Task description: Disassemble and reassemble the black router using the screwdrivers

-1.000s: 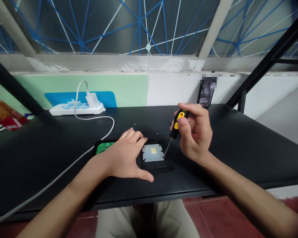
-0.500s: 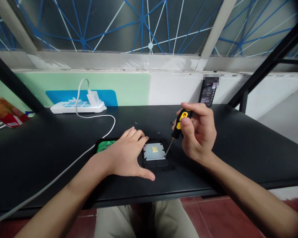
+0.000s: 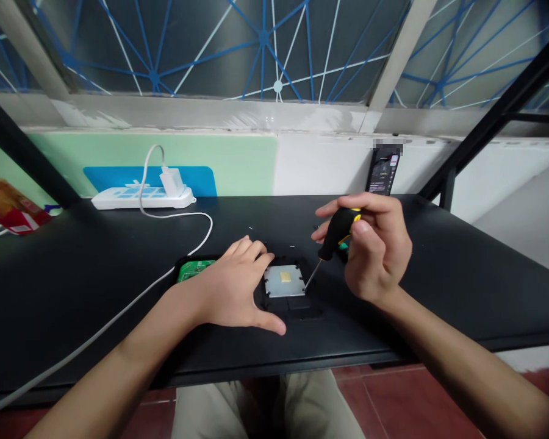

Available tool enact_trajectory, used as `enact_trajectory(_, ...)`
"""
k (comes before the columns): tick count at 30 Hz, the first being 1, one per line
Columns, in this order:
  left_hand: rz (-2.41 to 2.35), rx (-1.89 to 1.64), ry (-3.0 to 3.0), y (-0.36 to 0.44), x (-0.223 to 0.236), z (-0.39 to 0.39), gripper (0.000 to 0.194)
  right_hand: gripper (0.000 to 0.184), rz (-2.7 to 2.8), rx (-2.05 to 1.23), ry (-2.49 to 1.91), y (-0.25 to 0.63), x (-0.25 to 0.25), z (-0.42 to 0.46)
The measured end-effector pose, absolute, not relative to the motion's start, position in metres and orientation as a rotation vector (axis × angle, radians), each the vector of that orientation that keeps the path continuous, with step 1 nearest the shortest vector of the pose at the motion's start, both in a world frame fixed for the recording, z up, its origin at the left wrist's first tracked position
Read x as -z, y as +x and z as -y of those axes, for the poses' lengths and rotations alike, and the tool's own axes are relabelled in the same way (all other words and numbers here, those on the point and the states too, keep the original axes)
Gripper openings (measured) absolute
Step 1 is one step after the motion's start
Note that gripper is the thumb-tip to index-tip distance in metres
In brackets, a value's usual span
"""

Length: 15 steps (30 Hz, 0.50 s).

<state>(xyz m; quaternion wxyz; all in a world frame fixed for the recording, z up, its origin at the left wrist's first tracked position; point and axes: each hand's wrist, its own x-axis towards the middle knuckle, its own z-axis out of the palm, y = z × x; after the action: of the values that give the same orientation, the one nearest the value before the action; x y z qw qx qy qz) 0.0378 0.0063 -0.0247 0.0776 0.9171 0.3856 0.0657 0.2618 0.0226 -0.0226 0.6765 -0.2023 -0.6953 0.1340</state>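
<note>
My right hand holds a black and yellow screwdriver, tilted to the right. Its thin shaft slants down so that the tip meets the lower right corner of a silvery metal plate. A small pale yellow square pad sits on that plate. The plate lies in a black casing, and a green circuit board shows at the casing's left end. Across the casing's middle my left hand rests spread, its thumb stretched toward the near side. It covers part of the board and casing.
Small screws lie on the black table behind the casing. At the back stand a white power strip with a plugged-in charger, and a phone against the wall. A white cable crosses the left side, near a red-brown packet.
My right hand has shifted slightly right and its grip has turned the screwdriver handle, with fingers now extended past it. The tip stays at the plate's corner. My left hand stays on the casing.
</note>
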Motion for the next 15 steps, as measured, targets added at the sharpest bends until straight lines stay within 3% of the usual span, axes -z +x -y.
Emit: enact_trajectory(15,-1.158,-0.166,2.725,0.0373,0.0248,-0.0058,0.107,0.025,1.582,-0.192,-0.581,0.2597,0.0210,-0.0206)
